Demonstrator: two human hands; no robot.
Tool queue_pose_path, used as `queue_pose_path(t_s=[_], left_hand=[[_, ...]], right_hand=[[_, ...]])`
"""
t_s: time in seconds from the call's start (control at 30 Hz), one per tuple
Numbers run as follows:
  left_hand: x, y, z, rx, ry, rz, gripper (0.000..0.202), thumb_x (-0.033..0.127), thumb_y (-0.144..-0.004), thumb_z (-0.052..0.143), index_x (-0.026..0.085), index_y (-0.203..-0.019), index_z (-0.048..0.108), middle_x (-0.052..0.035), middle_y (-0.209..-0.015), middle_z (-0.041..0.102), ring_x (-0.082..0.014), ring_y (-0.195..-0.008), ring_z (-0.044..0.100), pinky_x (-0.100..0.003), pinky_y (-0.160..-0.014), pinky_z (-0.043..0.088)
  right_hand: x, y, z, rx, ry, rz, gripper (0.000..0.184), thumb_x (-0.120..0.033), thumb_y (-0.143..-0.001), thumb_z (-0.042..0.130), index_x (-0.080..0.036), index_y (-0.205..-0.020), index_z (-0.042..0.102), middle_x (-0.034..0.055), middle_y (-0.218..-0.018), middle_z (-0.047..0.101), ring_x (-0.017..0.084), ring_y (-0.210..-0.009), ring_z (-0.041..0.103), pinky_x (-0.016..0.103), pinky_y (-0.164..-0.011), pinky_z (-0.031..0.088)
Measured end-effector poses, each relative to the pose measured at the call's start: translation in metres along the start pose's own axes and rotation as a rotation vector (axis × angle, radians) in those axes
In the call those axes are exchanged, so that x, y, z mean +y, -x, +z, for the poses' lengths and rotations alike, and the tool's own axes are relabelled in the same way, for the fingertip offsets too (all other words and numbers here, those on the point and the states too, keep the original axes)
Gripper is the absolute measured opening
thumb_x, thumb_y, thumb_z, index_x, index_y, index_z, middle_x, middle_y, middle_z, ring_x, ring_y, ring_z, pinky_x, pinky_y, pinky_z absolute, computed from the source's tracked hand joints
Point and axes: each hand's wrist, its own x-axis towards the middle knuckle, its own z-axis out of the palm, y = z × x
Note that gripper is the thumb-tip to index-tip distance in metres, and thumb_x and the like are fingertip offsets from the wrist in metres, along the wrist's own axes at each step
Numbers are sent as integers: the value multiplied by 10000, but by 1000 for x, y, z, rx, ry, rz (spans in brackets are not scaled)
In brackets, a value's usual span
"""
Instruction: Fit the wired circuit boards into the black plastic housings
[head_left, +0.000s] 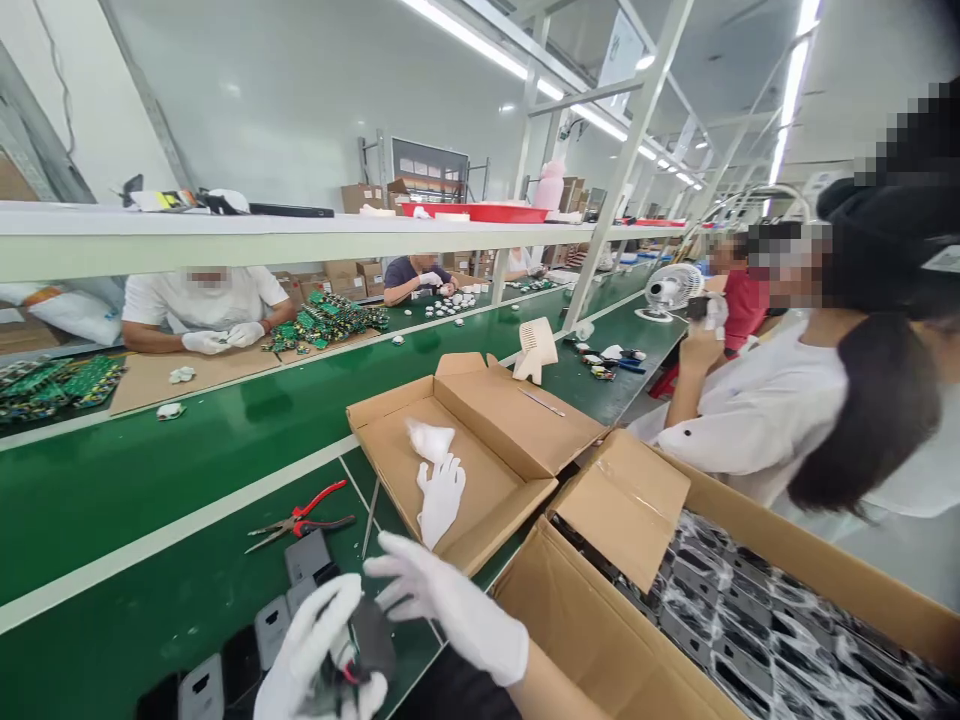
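Both of my hands wear white gloves at the bottom of the view. My left hand (319, 655) is closed around a small dark device (367, 640) with red wiring showing at its edge. My right hand (442, 600) reaches in from the right, fingers spread, fingertips touching the top of the same device. Several grey device shells (270, 625) lie on the green bench just left of my hands. Red-handled pliers (304, 518) rest on the bench beyond them.
An open flat cardboard box (487, 440) holds loose white gloves (439, 490). A large carton (742, 620) of wrapped grey parts stands at right. A person in white sits close on the right. Across the green conveyor (225, 440) other people handle circuit boards (322, 320). A small fan (667, 290) stands farther along.
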Motion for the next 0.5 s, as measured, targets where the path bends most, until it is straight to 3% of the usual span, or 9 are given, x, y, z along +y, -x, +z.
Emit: queue_pose_path(t_s=[0.07,0.17,0.2,0.23,0.33,0.4,0.5], left_hand=[[26,-10,8,177,194,-347,269,335,-718,632,195,-926,731,-113,-1071,684,-214,-1005,658,-247,-805,543],[53,-28,21,304,209,-475,514,404,-838,328,95,-731,726,-170,-921,691,-251,-1035,647,-324,-710,536],[57,-33,25,309,233,-516,584,394,-843,273,27,-713,708,-187,-874,673,-287,-1021,648,-371,-659,530],[59,-36,29,303,321,-563,530,396,-856,321,70,-754,726,-176,-918,689,-262,-992,663,-357,-689,542],[59,-38,35,214,1062,-856,338,367,-893,486,131,-939,723,-121,-1103,674,-214,-1032,653,-316,-877,542],[60,-36,37,204,1484,-1010,320,358,-897,528,101,-978,700,-113,-1128,664,-233,-1095,623,-311,-930,535],[64,-36,38,236,1588,-1054,325,346,-892,548,72,-1016,671,-123,-1083,676,-249,-1082,628,-291,-864,572]], right_hand=[[-1,-1,-9,163,-181,31,927,-833,-679,394,-252,-1398,328,110,-1339,447,83,-990,601,266,-957,463],[9,-4,-17,282,-315,85,1017,-886,-566,458,-197,-1313,419,138,-1294,490,71,-877,602,261,-893,479],[14,-4,-20,272,-337,88,1004,-889,-566,453,-194,-1291,442,138,-1299,490,71,-871,597,262,-880,485],[20,-5,-21,254,-349,80,980,-885,-583,441,-193,-1276,458,137,-1307,487,75,-883,596,267,-883,490],[34,-5,-24,220,-343,70,942,-879,-612,413,-179,-1238,489,143,-1288,505,100,-919,601,292,-896,503],[38,-4,-22,243,-320,65,932,-881,-613,407,-168,-1205,505,147,-1252,531,121,-938,609,306,-892,513],[36,0,-15,281,-283,27,839,-830,-679,397,-178,-1200,494,131,-1258,525,139,-998,611,331,-929,519]])
